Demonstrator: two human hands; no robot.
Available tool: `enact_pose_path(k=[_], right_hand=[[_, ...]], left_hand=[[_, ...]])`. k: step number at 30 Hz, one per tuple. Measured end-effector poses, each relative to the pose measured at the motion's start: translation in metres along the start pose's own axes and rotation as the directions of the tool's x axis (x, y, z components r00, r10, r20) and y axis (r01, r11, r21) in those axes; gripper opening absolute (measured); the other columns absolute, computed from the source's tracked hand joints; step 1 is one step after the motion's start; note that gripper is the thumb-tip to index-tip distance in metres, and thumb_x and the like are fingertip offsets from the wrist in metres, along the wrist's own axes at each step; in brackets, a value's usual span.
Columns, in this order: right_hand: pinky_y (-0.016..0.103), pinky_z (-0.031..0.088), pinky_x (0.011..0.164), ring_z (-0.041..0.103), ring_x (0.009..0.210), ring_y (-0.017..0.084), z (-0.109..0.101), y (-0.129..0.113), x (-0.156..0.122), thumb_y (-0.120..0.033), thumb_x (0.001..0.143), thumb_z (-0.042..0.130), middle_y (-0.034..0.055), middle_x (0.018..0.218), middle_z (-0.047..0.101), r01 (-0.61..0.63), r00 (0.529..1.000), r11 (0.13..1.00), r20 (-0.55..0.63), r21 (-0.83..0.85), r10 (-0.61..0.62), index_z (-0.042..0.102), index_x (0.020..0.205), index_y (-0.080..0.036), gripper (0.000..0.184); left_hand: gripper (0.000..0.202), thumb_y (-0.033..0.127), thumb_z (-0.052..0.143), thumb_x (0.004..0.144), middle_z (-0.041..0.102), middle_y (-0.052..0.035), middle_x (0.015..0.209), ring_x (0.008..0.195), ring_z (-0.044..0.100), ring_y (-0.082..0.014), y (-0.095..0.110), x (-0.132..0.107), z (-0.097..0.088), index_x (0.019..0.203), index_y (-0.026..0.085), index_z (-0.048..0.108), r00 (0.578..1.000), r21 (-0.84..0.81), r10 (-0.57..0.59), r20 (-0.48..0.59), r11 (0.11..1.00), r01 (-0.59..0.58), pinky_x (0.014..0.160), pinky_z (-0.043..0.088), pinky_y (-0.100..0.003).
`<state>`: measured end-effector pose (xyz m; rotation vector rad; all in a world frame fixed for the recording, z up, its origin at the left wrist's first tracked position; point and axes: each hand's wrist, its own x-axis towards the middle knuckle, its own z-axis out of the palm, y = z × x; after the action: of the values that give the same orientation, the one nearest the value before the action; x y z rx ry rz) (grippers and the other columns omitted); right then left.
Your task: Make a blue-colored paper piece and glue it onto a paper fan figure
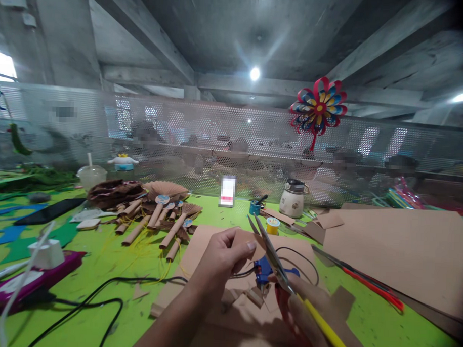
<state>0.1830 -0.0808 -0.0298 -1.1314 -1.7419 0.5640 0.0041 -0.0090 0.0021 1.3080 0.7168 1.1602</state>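
Observation:
My left hand (220,251) is closed, pinching a small piece of brown paper (257,249) between thumb and fingers. My right hand (311,293), partly blurred, grips a pair of scissors (274,256) with red and yellow on the handles. The blades point up and away, slightly apart, right beside the paper piece. Whether they touch it I cannot tell. Below and behind the scissors lies a blue glue gun (263,272) with a black cord, on brown paper sheets (297,244). Paper scraps (254,297) lie under my hands.
Folded paper fans (166,191) with rolled handles and yellow strings lie left. A purple power strip (33,288) sits front left. More scissors with red handles (375,288) lie right, near large brown paper (396,235). Behind stand a yellow thread spool (272,226) and bottle (292,198).

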Motion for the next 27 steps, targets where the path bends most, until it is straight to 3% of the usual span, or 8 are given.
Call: enact_pose_path(k=[7,13,17,21,27], right_hand=[[0.024,0.051,0.061,0.063,0.074,0.021,-0.0014,-0.0017,-0.0008,-0.061,0.086,0.045,0.0073,0.072,0.063,-0.06,0.998,0.997,0.037,0.041,0.059,0.069,0.093,-0.017,0.051],[0.021,0.044,0.048,0.056,0.056,0.015,-0.0012,-0.0018,-0.0045,-0.059,0.088,0.045,0.0029,0.061,0.058,-0.112,0.992,0.994,0.057,0.017,0.111,0.068,0.098,-0.019,0.047],[0.022,0.044,0.049,0.056,0.054,0.015,-0.0003,0.0011,-0.0043,-0.06,0.087,0.045,0.0028,0.06,0.059,-0.102,0.993,0.995,0.051,-0.005,0.102,0.068,0.096,-0.018,0.048],[0.025,0.05,0.062,0.063,0.075,0.022,0.0009,-0.0007,-0.0024,-0.062,0.086,0.045,0.0058,0.066,0.061,-0.054,0.998,0.999,0.018,-0.003,0.054,0.068,0.092,-0.018,0.049],[0.027,0.052,0.066,0.063,0.07,0.02,0.0023,-0.0085,-0.0032,-0.06,0.088,0.044,0.0059,0.073,0.065,-0.019,0.999,0.999,-0.026,-0.046,0.018,0.069,0.086,-0.02,0.047]], left_hand=[[0.033,0.032,0.067,0.071,0.032,0.008,0.049,0.043,0.019,-0.003,0.0012,-0.0002,-0.0001,0.057,0.017,0.042,0.999,-0.013,0.033,0.005,0.999,-0.032,0.042,0.009,-0.021],[0.033,0.03,0.066,0.072,0.031,0.0084,0.049,0.043,0.018,-0.0032,0.0002,0.0012,-0.0016,0.056,0.018,0.04,0.999,-0.024,0.039,-0.005,0.999,-0.039,0.042,0.007,-0.021],[0.032,0.029,0.066,0.071,0.03,0.0087,0.049,0.043,0.018,-0.0034,0.001,0.0012,-0.0019,0.056,0.018,0.04,0.999,-0.029,0.041,-0.009,0.999,-0.041,0.041,0.007,-0.022],[0.031,0.029,0.065,0.071,0.029,0.0087,0.049,0.043,0.017,-0.0034,0.0019,0.0006,-0.0003,0.056,0.018,0.039,0.999,-0.025,0.047,-0.019,0.999,-0.048,0.042,0.006,-0.023],[0.031,0.028,0.064,0.071,0.029,0.0084,0.05,0.043,0.017,-0.0041,-0.0001,0.0025,-0.0032,0.057,0.019,0.039,0.999,-0.035,0.048,-0.017,0.998,-0.049,0.042,0.006,-0.023]])
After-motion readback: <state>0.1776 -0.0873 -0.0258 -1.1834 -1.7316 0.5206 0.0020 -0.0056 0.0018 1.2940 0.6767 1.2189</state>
